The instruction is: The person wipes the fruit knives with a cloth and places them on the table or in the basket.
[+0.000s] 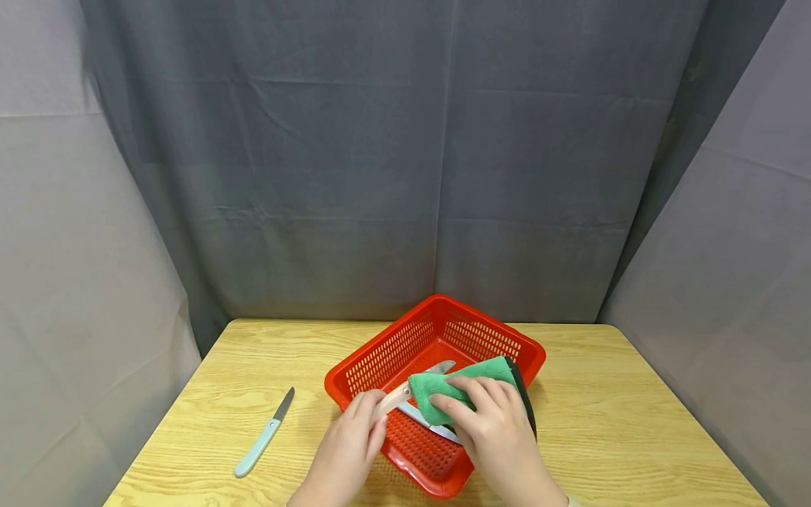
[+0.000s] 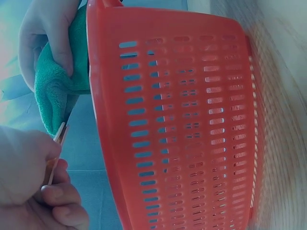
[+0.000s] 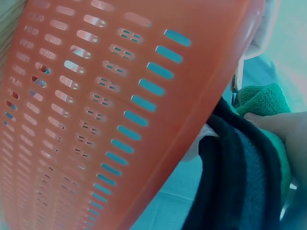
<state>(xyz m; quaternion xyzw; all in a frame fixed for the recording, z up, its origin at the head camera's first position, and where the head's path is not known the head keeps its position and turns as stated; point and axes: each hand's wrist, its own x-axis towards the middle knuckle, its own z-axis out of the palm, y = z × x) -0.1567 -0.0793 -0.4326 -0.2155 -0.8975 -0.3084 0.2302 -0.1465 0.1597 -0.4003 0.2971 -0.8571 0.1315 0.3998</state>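
Observation:
My left hand [image 1: 345, 443] holds a knife by its pale wooden handle [image 1: 391, 401] over the near side of the red basket [image 1: 380, 352]. The green cloth [image 1: 488, 370], dark along one edge, is folded over most of the knife's blade. My right hand [image 1: 497, 422] grips the cloth around that blade, above the basket. In the left wrist view the cloth [image 2: 53, 91] meets the handle close to my left fingers [image 2: 64, 196]. Inside the basket lie a metal blade [image 1: 441, 367] and a whitish handle [image 1: 427, 422], both partly hidden by the hands and cloth.
A small knife with a light blue handle [image 1: 258, 447] lies on the wooden table [image 1: 608, 422], left of the basket, its blade pointing away from me. A grey curtain [image 1: 342, 176] hangs behind the table, with pale cloth on both sides.

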